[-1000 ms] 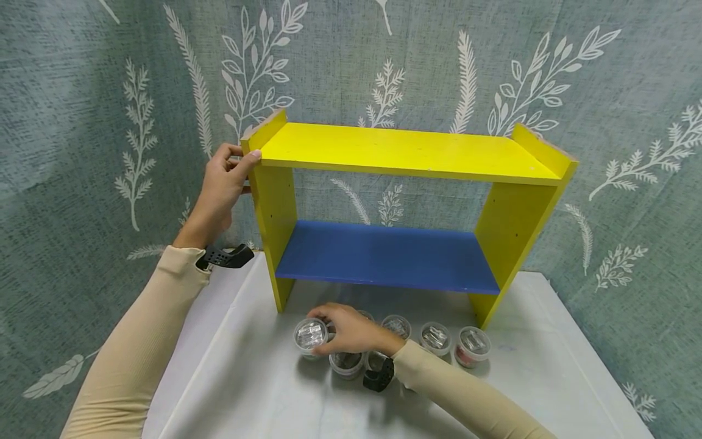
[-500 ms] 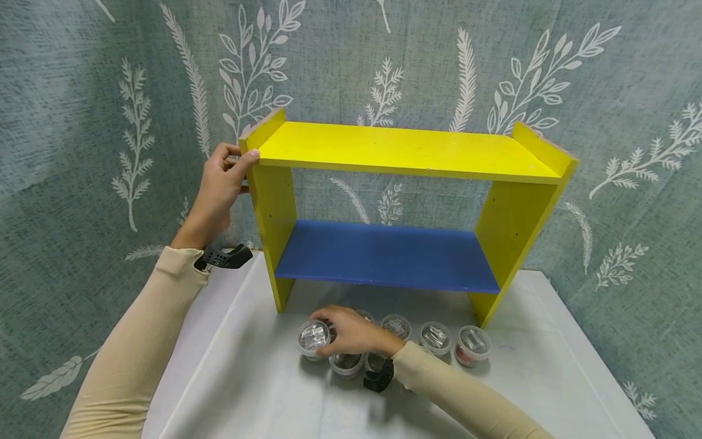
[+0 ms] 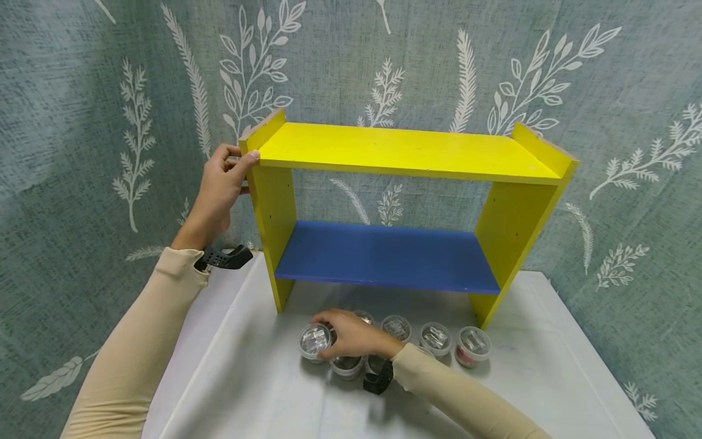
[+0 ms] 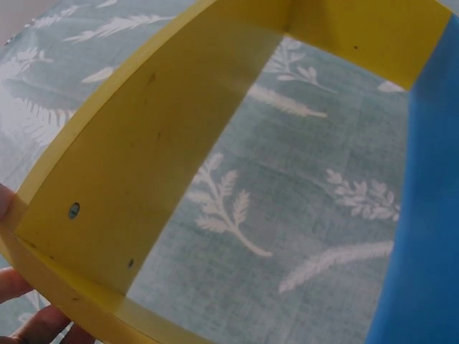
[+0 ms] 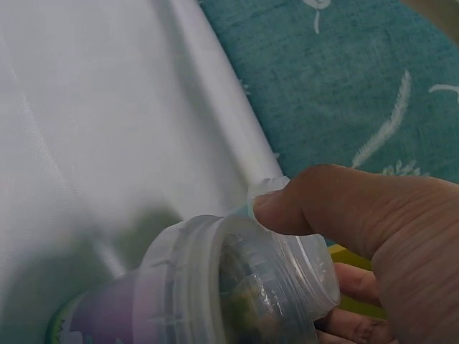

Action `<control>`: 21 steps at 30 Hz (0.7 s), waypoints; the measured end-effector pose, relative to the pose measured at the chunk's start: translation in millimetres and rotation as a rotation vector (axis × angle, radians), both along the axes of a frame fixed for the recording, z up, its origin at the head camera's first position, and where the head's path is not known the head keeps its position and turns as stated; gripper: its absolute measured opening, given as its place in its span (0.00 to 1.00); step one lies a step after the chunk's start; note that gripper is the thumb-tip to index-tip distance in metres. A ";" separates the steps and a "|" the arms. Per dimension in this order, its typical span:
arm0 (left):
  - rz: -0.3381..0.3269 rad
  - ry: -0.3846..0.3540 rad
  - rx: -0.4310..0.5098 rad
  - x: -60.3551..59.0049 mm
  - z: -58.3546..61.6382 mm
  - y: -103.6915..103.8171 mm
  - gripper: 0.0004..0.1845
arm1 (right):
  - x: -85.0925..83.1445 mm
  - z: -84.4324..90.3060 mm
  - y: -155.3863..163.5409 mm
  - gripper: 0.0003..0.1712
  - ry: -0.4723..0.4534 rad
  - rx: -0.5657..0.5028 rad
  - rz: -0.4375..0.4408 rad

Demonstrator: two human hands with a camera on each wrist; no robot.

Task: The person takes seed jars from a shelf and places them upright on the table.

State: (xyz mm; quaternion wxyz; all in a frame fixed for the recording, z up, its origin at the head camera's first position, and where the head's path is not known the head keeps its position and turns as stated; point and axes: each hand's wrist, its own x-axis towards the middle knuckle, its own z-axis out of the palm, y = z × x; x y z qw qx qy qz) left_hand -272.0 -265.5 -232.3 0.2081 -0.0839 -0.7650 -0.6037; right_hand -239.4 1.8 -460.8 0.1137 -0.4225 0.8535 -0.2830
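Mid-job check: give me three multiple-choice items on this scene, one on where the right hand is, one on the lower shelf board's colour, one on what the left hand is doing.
1. Where is the right hand?
A. On the jars in front of the shelf
B. On the top board
C. Off the table

2. What colour is the lower board?
A. Red
B. Blue
C. Green

3. What is the left hand doing?
A. Hanging idle
B. Lifting a jar
C. Holding the shelf's top left corner

Answers:
1 A: its grip closes on the leftmost clear jar among the jars on the white table.
2 B: the board between the yellow sides is blue.
3 C: thumb and fingers pinch the corner of the yellow shelf.
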 end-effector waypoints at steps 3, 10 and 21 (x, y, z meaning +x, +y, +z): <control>-0.002 0.005 0.000 -0.3 -0.4 -0.2 0.22 | 0.6 1.2 -0.4 0.39 0.011 0.018 -0.001; -0.003 0.002 -0.002 -0.9 -1.0 0.1 0.22 | 1.6 4.5 -1.6 0.38 0.059 0.067 -0.004; -0.002 0.005 0.011 -0.6 -0.9 -0.1 0.21 | 3.1 13.5 0.0 0.35 0.097 0.113 -0.008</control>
